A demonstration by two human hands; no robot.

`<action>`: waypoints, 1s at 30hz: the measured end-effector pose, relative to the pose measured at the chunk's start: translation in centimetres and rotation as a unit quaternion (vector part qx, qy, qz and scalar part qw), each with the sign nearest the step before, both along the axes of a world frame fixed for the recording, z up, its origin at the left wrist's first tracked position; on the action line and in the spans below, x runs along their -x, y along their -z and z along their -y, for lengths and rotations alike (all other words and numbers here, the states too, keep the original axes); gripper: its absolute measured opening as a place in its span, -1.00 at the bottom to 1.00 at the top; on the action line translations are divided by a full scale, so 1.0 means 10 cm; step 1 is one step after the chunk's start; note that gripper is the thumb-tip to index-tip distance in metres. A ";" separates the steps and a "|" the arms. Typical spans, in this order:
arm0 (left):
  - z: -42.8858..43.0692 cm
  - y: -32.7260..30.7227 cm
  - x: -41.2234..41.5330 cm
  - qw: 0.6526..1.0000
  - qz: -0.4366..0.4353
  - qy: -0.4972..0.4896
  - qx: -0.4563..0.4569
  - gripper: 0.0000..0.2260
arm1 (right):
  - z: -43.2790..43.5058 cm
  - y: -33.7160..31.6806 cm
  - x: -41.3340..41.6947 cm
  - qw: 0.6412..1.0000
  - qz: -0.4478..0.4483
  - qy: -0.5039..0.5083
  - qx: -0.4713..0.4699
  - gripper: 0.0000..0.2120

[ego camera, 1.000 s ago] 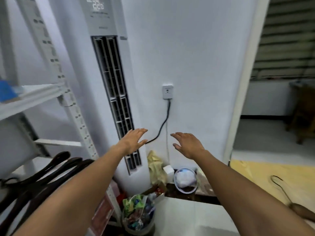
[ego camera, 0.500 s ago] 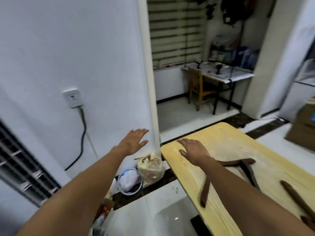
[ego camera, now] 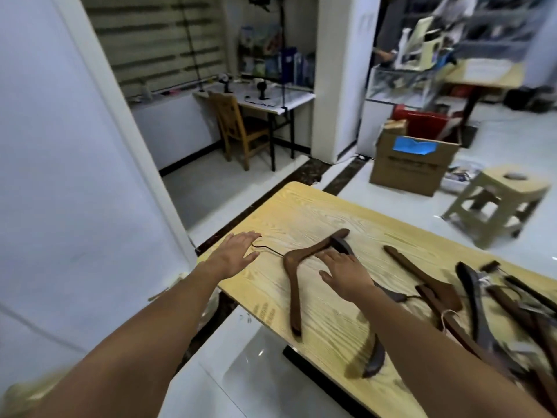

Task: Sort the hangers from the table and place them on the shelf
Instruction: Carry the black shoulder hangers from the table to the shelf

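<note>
- A white wall (ego camera: 60, 176) fills the left side, ending at a doorway into a far room with a desk (ego camera: 272, 101) and a wooden chair (ego camera: 235, 122)
- A pale wooden table (ego camera: 316, 212) runs from the middle of the view to the near right; its far left corner sits just past the wall's edge
- A cardboard box (ego camera: 407, 173) with a blue patch stands on the floor beyond the table, beside a white pillar (ego camera: 340, 76)
- A beige stool (ego camera: 509, 184) stands on the floor to the right of the box
- A heap of hangers (ego camera: 474, 300), brown and dark, lies tangled on the right part of the table; it is blurred, so the count is unclear
- A brown hanger (ego camera: 294, 294) lies flat on the table's left part, apart from the heap, one arm pointing to the near edge and the other to the far right
- A dark hanger (ego camera: 375, 357) lies partly under the person's right forearm, its curved end near the table's near edge
- The right hand (ego camera: 346, 274) is palm down with fingers spread and straight, gripping nothing, over the dark hanger and just beside the brown hanger's far arm
- The left hand (ego camera: 235, 256) is palm down with fingers straight, holding nothing, at the table's far left corner; whether it touches the wood cannot be told
- The brown hanger's thin wire hook (ego camera: 268, 248) points left, its tip just beside the left hand's fingers
</note>
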State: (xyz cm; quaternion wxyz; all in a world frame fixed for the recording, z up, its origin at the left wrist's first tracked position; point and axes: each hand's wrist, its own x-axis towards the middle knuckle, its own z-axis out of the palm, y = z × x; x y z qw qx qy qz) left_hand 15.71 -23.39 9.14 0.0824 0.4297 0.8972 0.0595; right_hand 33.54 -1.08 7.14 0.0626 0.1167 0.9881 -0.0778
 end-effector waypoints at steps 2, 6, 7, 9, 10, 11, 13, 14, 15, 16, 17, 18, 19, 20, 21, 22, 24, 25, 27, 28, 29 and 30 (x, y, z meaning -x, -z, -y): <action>-0.17 0.08 -0.04 1.000 0.015 0.021 0.002 -0.54 | -0.10 0.07 -0.17 1.000 0.008 0.028 0.000 -0.54; -0.62 0.20 -0.14 0.997 0.027 0.069 0.003 -0.54 | -0.36 0.18 -0.53 0.996 0.024 0.091 -0.006 -0.53; -0.73 0.22 -0.18 0.996 0.029 0.081 0.002 -0.54 | -0.42 0.20 -0.60 0.994 0.023 0.103 -0.006 -0.54; -1.00 0.28 -0.26 0.993 0.037 0.108 0.004 -0.54 | -0.56 0.23 -0.78 0.991 0.018 0.135 -0.007 -0.56; -1.14 0.32 -0.29 0.992 0.037 0.122 0.006 -0.54 | -0.61 0.24 -0.87 0.988 0.018 0.152 -0.009 -0.57; -1.27 0.37 -0.32 0.990 0.034 0.138 0.010 -0.53 | -0.67 0.26 -0.95 0.985 0.020 0.169 -0.011 -0.56; -1.50 0.44 -0.39 0.986 0.035 0.165 0.021 -0.51 | -0.77 0.30 -1.10 0.979 0.023 0.200 -0.012 -0.56; -1.62 0.47 -0.42 0.983 0.039 0.177 0.026 -0.51 | -0.83 0.32 -1.17 0.977 0.025 0.213 -0.011 -0.56; -1.73 0.49 -0.46 0.981 0.042 0.188 0.029 -0.50 | -0.89 0.35 -1.24 0.974 0.027 0.224 -0.010 -0.56; -1.84 0.51 -0.49 0.978 0.043 0.199 0.032 -0.50 | -0.95 0.37 -1.29 0.972 0.031 0.233 -0.007 -0.56; -1.93 0.51 -0.53 0.976 0.041 0.210 0.031 -0.49 | -1.00 0.40 -1.34 0.970 0.035 0.239 -0.003 -0.55; -2.03 0.52 -0.57 0.974 0.036 0.221 0.033 -0.49 | -1.05 0.42 -1.38 0.969 0.039 0.245 0.002 -0.55; -2.13 0.54 -0.60 0.972 0.032 0.231 0.035 -0.49 | -1.10 0.45 -1.40 0.968 0.041 0.249 0.005 -0.55; -2.22 0.57 -0.62 0.970 0.032 0.239 0.040 -0.49 | -1.14 0.49 -1.41 0.967 0.041 0.251 0.007 -0.55; -2.30 0.63 -0.63 0.968 0.035 0.245 0.045 -0.50 | -1.18 0.53 -1.41 0.967 0.040 0.251 0.006 -0.55; -2.37 0.68 -0.63 0.966 0.040 0.249 0.052 -0.50 | -1.20 0.56 -1.41 0.968 0.039 0.249 0.005 -0.56; -2.52 0.79 -0.64 0.963 0.043 0.257 0.072 -0.50 | -1.26 0.64 -1.37 0.970 0.038 0.241 0.007 -0.56; -2.59 0.85 -0.65 0.961 0.043 0.261 0.083 -0.49 | -1.29 0.69 -1.35 0.972 0.040 0.233 0.011 -0.56; -2.70 0.93 -0.67 0.957 0.036 0.269 0.101 -0.49 | -1.29 0.79 -1.31 0.977 0.045 0.210 0.013 -0.57; -2.75 0.96 -0.69 0.955 0.031 0.274 0.111 -0.49 | -1.29 0.86 -1.29 0.979 0.048 0.198 0.015 -0.58; -2.80 1.00 -0.69 0.952 0.029 0.280 0.122 -0.48 | -1.29 0.91 -1.26 0.980 0.052 0.189 0.020 -0.58; -2.84 1.03 -0.69 0.949 0.029 0.284 0.131 -0.48 | -1.28 0.97 -1.24 0.981 0.056 0.181 0.027 -0.59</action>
